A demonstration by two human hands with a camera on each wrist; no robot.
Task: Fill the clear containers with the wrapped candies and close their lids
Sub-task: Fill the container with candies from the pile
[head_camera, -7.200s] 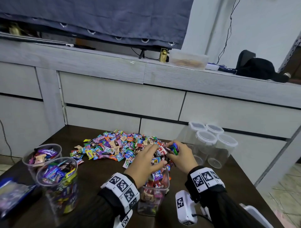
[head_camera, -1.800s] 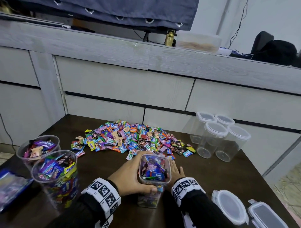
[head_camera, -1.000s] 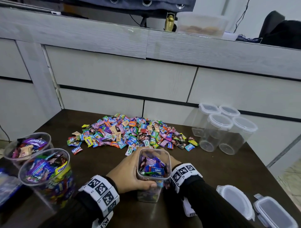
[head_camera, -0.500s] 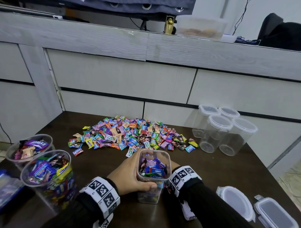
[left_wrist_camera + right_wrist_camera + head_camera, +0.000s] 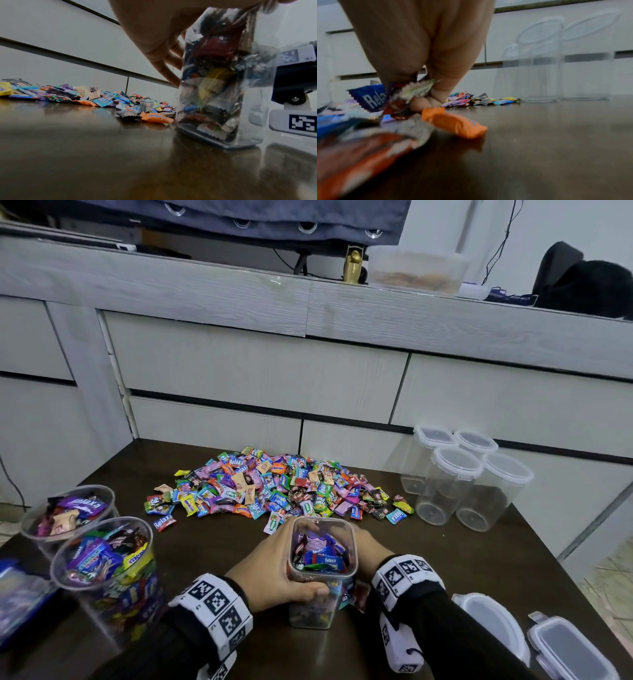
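Wrapped round the square clear container (image 5: 322,570), my left hand (image 5: 270,571) has its thumb across the near wall and its fingers (image 5: 169,63) spread along the far side, a firm grip on a tub that stands upright on the dark desk (image 5: 428,563), lid off, packed with wrapped candies nearly to the rim. On the other side my right hand (image 5: 368,547) sits close against the same container; in the right wrist view its fingers (image 5: 426,102) curl down onto a small clutch of wrappers at desk level, a blue one and a silver-edged one pinched among them, with an orange candy (image 5: 453,124) lying loose just beside. Behind the container spreads the candy pile (image 5: 277,487), flat and wide across the middle of the desk. To my right of the pile stand four empty lidded containers (image 5: 459,484), grouped close together near the desk's far corner. Two loose lids lie at the near right edge: a round lid (image 5: 493,625) and a square lid (image 5: 572,652), just beside each other. On my left stand two round filled containers (image 5: 102,570), both uncovered and touching or nearly so. A grey drawer unit (image 5: 257,374) runs along behind the desk.
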